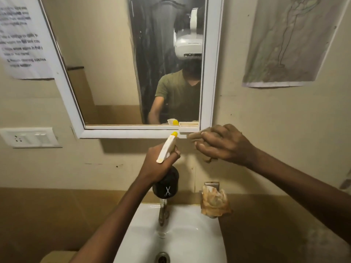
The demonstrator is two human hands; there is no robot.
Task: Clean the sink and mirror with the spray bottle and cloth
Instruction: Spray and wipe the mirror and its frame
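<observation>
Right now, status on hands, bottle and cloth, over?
Left hand grips spray bottle, nozzle toward mirror. Right hand holds cloth at mirror's lower right corner. Nothing in the way.

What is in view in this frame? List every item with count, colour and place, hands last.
White-framed wall mirror: one, above the sink.
White ceramic sink: one, bottom centre.
Metal tap: one, at the sink's back edge.
Black spray bottle with white-and-yellow head: one, held over the tap.
Tan cloth: one, at the mirror's lower right corner.
Crumpled brown cloth: one, right of the tap.
White switch plate: one, left wall.
Printed paper notice: one, upper left.
Paper drawing: one, upper right.
Left hand: grip on the spray bottle.
Right hand: grip on the tan cloth.
</observation>
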